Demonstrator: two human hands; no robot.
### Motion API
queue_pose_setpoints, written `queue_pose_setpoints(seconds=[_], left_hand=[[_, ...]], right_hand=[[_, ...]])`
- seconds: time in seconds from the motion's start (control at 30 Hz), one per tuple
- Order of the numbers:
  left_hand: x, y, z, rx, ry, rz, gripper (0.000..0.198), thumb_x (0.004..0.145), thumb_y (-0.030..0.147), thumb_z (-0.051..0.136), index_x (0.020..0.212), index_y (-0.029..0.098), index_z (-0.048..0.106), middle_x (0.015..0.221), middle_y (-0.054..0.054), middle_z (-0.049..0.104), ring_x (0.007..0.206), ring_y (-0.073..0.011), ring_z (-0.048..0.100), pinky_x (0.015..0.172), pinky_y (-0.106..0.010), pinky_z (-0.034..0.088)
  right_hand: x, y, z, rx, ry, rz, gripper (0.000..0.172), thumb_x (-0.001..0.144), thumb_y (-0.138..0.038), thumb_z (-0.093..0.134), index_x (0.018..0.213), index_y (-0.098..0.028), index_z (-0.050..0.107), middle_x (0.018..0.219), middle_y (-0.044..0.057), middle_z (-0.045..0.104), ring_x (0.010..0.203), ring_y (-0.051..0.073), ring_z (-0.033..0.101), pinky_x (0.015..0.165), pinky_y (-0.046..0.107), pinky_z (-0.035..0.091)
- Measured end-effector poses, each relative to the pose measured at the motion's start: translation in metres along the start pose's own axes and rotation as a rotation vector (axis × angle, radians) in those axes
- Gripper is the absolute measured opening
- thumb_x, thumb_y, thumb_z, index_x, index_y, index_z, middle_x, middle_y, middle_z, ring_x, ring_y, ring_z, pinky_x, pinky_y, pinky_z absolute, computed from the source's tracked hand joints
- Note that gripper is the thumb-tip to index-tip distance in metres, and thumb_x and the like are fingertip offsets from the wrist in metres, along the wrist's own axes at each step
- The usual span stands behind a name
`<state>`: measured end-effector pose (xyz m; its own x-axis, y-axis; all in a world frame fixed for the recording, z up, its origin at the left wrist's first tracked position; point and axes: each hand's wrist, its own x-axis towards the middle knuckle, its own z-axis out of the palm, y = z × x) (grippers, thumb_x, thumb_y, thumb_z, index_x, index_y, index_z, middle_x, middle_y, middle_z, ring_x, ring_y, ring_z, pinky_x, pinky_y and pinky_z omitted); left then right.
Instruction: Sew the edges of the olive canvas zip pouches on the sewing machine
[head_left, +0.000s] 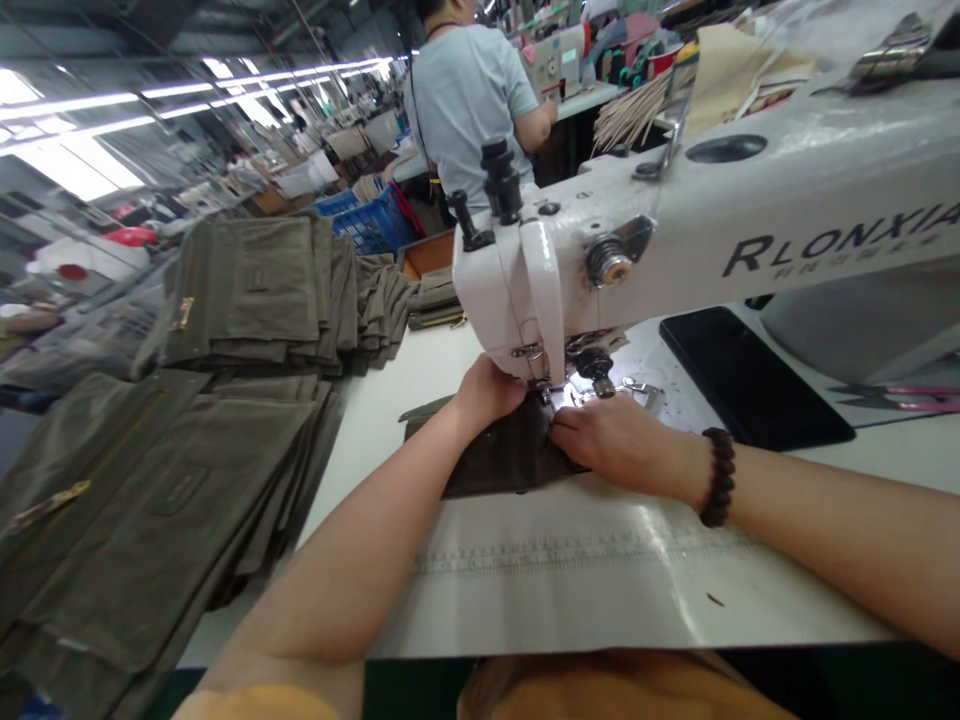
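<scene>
A dark olive fabric piece [502, 455] lies on the white sewing table [570, 590], its upper edge under the needle area of a white sewing machine [510, 290]. My left hand [489, 390] rests on the fabric's far side, left of the presser foot, its fingertips partly hidden behind the machine head. Close to the foot on the right, my right hand [611, 435] has its fingers curled together at the fabric's right edge. A dark beaded bracelet [718, 478] circles the right wrist. The machine's lamp lights the spot between the hands.
Stacks of olive fabric pieces with zippers [255, 280] [157, 500] stand at the left. Right of the needle lie a black phone [754, 380] and pink-handled scissors [900, 398]. Behind the machine are a person in a light blue shirt [472, 110] and a blue crate [379, 222].
</scene>
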<state>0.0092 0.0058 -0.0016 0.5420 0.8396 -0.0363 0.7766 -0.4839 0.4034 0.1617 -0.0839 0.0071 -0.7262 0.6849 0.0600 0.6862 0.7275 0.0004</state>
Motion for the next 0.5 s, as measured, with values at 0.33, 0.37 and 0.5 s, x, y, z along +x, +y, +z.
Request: queue_pose_setpoints(seconds=[0.33,0.37,0.5], left_hand=[[-0.011,0.001,0.0,0.12,0.01,0.138,0.025,0.08,0.014,0.048,0.101,0.014,0.061,0.111,-0.008,0.06,0.107,-0.0237,0.052,0.095,-0.033,0.038],[-0.011,0.001,0.001,0.112,0.012,0.135,0.025,0.08,0.014,0.048,0.101,0.014,0.061,0.111,-0.009,0.06,0.107,-0.024,0.052,0.096,-0.034,0.038],[-0.009,-0.003,0.004,0.093,0.011,0.148,0.023,0.08,0.016,0.049,0.098,0.015,0.062,0.108,-0.009,0.061,0.108,-0.0247,0.052,0.092,-0.034,0.04]], right_hand=[[-0.013,-0.013,0.013,0.044,0.084,0.114,0.018,0.08,-0.01,0.045,0.086,-0.015,0.06,0.079,0.005,0.062,0.057,0.011,0.05,0.046,0.028,0.019],[-0.013,-0.013,0.015,0.047,0.108,0.112,0.018,0.08,-0.011,0.045,0.088,-0.015,0.06,0.08,0.005,0.062,0.057,0.011,0.05,0.046,0.028,0.02],[-0.014,-0.012,0.02,0.056,0.158,0.052,0.019,0.083,-0.014,0.042,0.09,-0.014,0.06,0.079,0.006,0.061,0.057,0.011,0.048,0.049,0.027,0.024]])
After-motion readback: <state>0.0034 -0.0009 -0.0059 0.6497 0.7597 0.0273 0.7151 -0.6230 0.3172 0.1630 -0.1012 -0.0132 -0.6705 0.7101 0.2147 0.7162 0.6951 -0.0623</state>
